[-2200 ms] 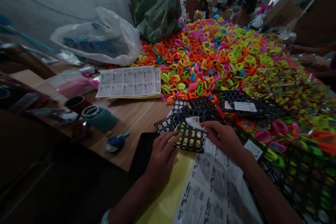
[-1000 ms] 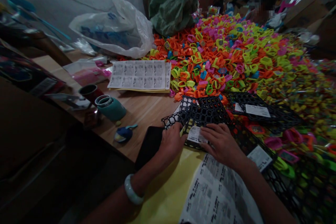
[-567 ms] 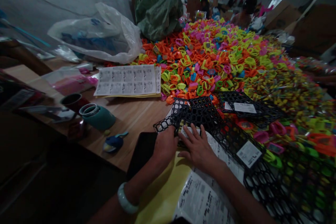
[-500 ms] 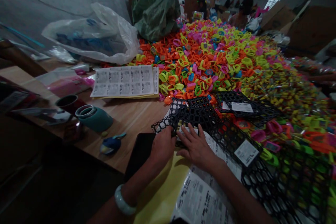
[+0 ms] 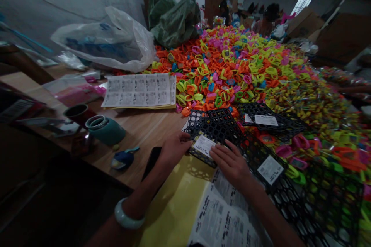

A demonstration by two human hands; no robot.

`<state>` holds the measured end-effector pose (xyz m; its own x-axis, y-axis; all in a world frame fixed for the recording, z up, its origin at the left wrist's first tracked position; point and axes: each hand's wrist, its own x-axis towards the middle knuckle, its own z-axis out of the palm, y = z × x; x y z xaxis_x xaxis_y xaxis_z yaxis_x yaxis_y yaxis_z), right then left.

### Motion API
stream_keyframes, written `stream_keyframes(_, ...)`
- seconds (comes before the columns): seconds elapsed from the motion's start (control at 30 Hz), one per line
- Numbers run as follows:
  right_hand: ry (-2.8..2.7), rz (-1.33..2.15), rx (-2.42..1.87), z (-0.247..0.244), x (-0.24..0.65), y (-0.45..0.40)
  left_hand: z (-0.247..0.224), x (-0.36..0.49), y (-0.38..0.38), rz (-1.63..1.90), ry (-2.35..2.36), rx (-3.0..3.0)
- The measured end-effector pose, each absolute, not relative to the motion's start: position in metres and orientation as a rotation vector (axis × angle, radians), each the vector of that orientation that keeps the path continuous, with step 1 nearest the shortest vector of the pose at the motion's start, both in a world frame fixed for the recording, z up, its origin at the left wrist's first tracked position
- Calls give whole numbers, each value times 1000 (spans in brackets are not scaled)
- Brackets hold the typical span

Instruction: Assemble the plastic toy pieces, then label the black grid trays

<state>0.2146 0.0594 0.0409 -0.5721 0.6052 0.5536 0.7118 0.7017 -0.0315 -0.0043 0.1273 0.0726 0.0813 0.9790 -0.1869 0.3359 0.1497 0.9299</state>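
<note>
My left hand (image 5: 176, 148) pinches the left edge of a small black mesh piece, thumb and fingers together. A white printed label (image 5: 204, 145) lies on that piece. My right hand (image 5: 232, 162) rests with its fingers stretched over the label's right end and the mesh. Beneath both hands are a yellow backing sheet (image 5: 171, 200) and a sheet of printed labels (image 5: 220, 216). More black mesh (image 5: 216, 121) lies just beyond. Another mesh piece at the right bears a white label (image 5: 270, 169).
A large heap of colourful plastic pieces (image 5: 226, 65) fills the table behind. Left are label sheets (image 5: 139, 90), a teal jar (image 5: 106, 129), a dark cup (image 5: 77, 114), a blue item (image 5: 123, 159) and a phone (image 5: 152, 162). A person (image 5: 265, 23) is at the back.
My right hand has slid right and back, uncovering the label on the mesh. My left hand has moved slightly left, and the mesh edge now shows between both hands.
</note>
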Motion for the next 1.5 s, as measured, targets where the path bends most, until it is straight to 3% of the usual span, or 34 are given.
stream_keyframes(0.2, -2149, -531, -933, 89, 249, 70, 95, -7, 123, 899, 1413, 1443)
stream_keyframes(0.4, -1745, -878, -1484, 121, 324, 82, 78, -6, 107, 463, 1636, 1935)
stream_keyframes(0.53, -1764, -517, -1687, 106, 314, 59, 67, -11, 93, 325, 1608, 1827)
stream_keyframes(0.67, -2066, 139, -1502, 91, 246, 0, 67, -36, 68, 435, 1592, 1710)
stream_keyframes(0.77, -2282, 404, -1369, 82, 195, -46, 72, -63, 38, 431, 1611, 1552)
stream_keyframes(1.03, -2258, 168, -1265, 70, 172, -63, 79, -119, -21, 355, 1170, 1151)
stream_keyframes(1.27, -2366, 44, -1306, 93, 178, -41, 87, -99, -29, 536, 1069, 632)
stream_keyframes(1.5, -2508, 29, -1088, 96, 146, -63, 93, -82, -26, 572, 964, 606)
